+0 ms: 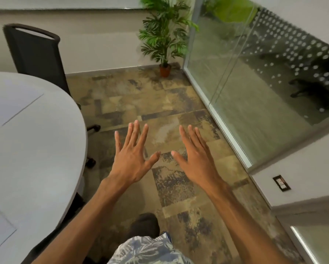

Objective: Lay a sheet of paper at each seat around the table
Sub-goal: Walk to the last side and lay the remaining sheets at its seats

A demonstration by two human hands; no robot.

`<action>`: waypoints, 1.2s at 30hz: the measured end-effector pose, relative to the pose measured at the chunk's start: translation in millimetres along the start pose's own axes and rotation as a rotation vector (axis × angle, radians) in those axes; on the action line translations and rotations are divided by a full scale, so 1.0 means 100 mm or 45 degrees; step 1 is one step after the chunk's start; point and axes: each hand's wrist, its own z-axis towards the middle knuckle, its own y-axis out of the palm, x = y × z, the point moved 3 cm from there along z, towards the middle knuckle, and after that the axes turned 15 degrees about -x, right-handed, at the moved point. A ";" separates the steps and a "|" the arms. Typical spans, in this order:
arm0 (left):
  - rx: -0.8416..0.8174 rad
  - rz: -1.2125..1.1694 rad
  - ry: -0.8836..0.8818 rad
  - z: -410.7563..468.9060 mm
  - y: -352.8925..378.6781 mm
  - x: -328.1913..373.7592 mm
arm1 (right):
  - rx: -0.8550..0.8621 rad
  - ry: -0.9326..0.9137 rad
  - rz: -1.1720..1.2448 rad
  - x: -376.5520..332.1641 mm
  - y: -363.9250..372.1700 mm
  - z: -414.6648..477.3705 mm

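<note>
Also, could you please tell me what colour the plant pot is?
The plant pot is reddish-brown terracotta, seen in the head view.

Sheets (13, 103) two (faint), chair (36, 54) one, plant (164, 35) one.

Soft, even indoor light fills the room, with no hard shadows on the floor (178, 130). The glass wall (255, 82) carries smeared reflections and motion blur, and the plant (165, 31) is slightly soft. Wide-angle distortion bends the table (45, 149) edge and wall lines toward the frame's borders.
</note>
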 end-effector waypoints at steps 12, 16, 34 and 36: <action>0.067 -0.036 -0.221 1.66 -0.48 -0.87 | -0.146 -0.198 0.008 0.08 -0.25 2.36; 0.081 -0.028 -0.284 2.30 -0.79 -1.31 | -0.178 -0.228 0.016 -0.05 -0.38 3.26; 0.126 -0.043 -0.590 4.61 -1.81 -2.93 | -0.276 -0.443 -0.062 -0.54 -0.74 6.78; 0.154 -0.064 -0.636 4.89 -1.92 -3.12 | -0.292 -0.485 -0.058 -0.60 -0.78 7.19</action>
